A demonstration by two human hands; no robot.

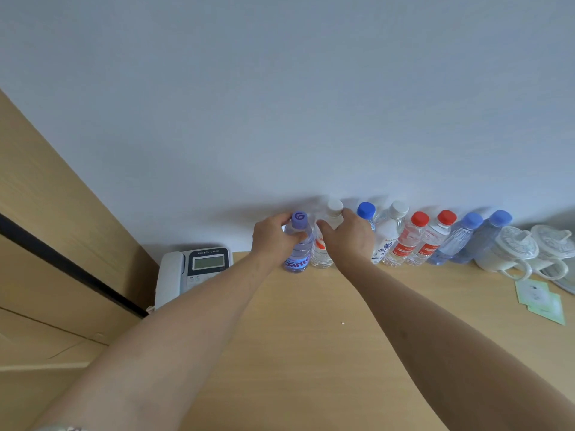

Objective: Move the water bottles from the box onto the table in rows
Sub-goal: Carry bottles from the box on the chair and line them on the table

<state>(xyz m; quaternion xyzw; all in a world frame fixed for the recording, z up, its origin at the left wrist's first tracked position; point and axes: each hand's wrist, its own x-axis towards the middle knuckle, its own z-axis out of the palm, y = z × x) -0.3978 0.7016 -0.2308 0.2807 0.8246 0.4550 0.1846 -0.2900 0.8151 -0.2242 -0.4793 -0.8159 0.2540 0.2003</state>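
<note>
A row of water bottles (401, 241) stands on the table (311, 337) along the wall (280, 104) behind it. The left hand (273, 239) grips the leftmost bottle (298, 244); the right hand (350, 236) holds the next bottle (323, 247) just beside it. A telephone (194, 269) sits left of the row, two teapots (529, 250) right of it, paper packets (541, 301) before the teapots

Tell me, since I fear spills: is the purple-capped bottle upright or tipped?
Upright. The purple-capped bottle stands base-down on the table, cap on top, with the left hand gripping it.
</note>
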